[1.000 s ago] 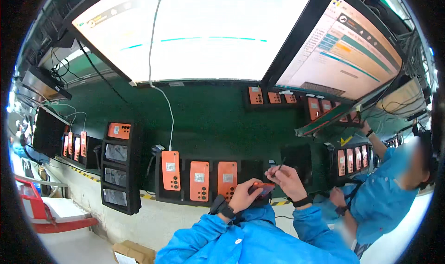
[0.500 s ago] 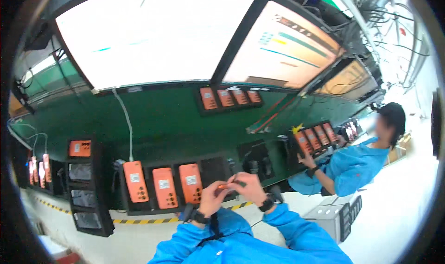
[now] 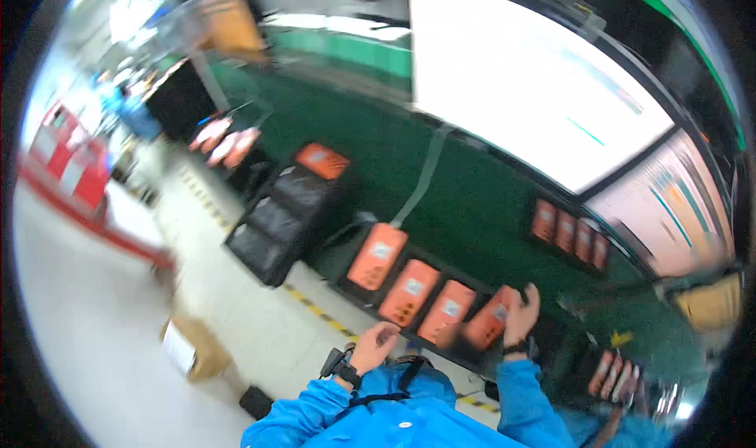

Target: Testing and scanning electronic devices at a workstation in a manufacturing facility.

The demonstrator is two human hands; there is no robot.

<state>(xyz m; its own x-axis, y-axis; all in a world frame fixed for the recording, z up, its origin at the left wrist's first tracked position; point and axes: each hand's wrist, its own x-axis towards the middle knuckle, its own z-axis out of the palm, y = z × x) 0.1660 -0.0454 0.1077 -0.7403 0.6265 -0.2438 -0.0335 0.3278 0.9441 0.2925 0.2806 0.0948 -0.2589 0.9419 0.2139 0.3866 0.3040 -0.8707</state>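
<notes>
A black tray (image 3: 346, 288) holds a row of orange phones, lying back up with white labels and dark camera rings. The leftmost phone (image 3: 377, 257) has a white cable at its top end. Beside it lie a second phone (image 3: 409, 292) and a third phone (image 3: 446, 310). My right hand (image 3: 520, 316) is at the right edge of the fourth phone (image 3: 491, 316), fingers apart; blur hides whether they touch it. My left hand (image 3: 376, 349), loosely bent and open with nothing in it, hovers by the tray's near edge, below the second phone.
Left stands another black tray (image 3: 272, 279) with an orange phone and several dark pieces. More phones sit on a rack (image 3: 564, 233) under the bright screen (image 3: 535, 70). A co-worker's blue sleeve (image 3: 579, 424) shows lower right. A cardboard box (image 3: 206, 352) is on the left.
My view has swung left. My hands, together before around a small orange thing, have parted. The tray's fourth slot, bare before, now has an orange phone in it.
</notes>
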